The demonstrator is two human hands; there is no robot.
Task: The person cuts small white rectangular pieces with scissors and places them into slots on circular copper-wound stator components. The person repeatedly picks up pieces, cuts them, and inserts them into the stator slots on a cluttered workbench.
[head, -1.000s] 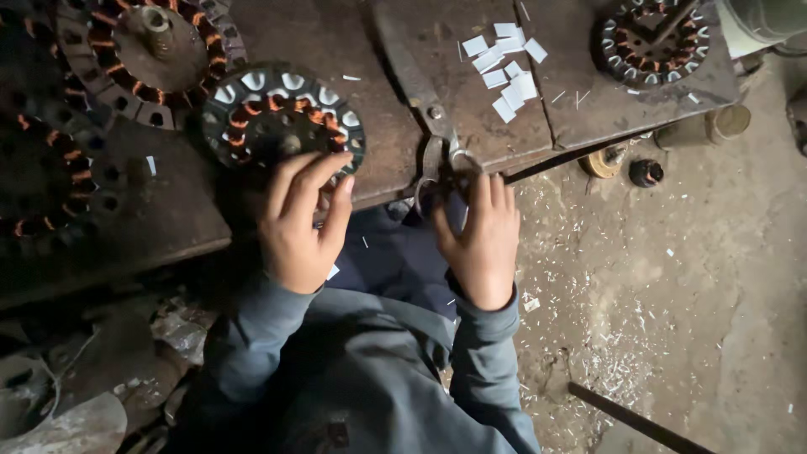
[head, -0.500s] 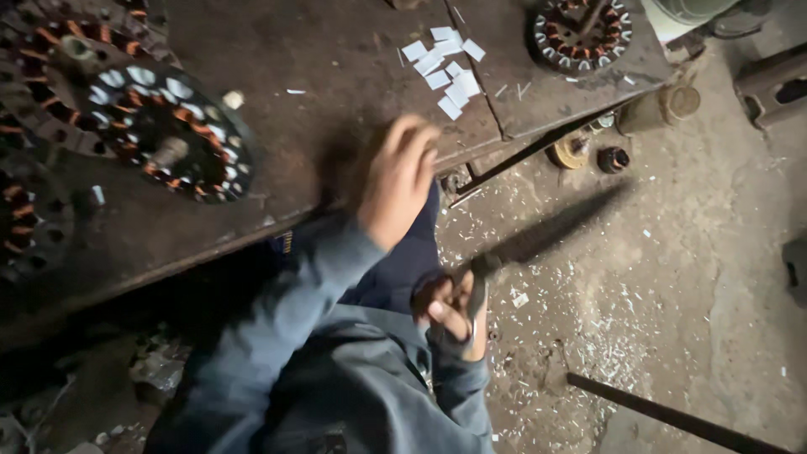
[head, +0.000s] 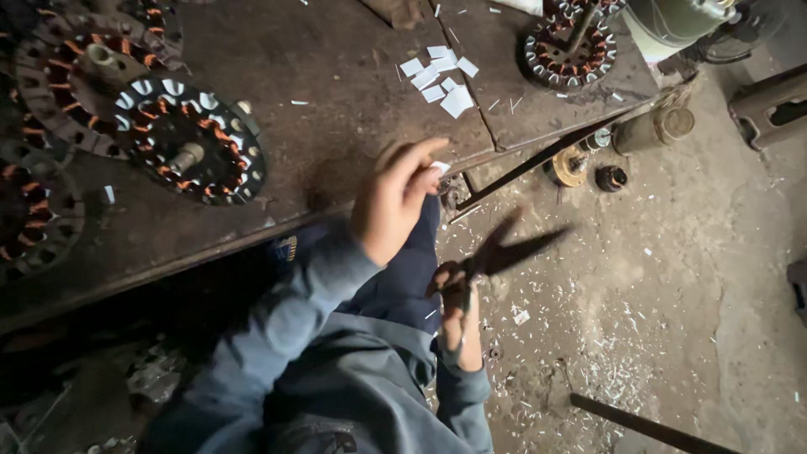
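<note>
The left hand [head: 393, 202] pinched a small white paper slip [head: 440, 167] between its fingertips at the edge of the dark metal table [head: 336, 76]. The right hand [head: 458, 313] gripped dark scissors [head: 504, 250], blades spread. A pile of cut white slips [head: 441, 74] already lay beyond, and the copper-wound round stator [head: 189, 143] carried white inserts in its slots.

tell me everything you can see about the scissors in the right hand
The scissors are dark, seemingly metal, and motion-blurred. Their blades are spread open in a V, pointing right and up, away from the person. The right hand grips the handles, in the air over the littered concrete floor, below the workbench edge. Nothing else touches them.
</note>
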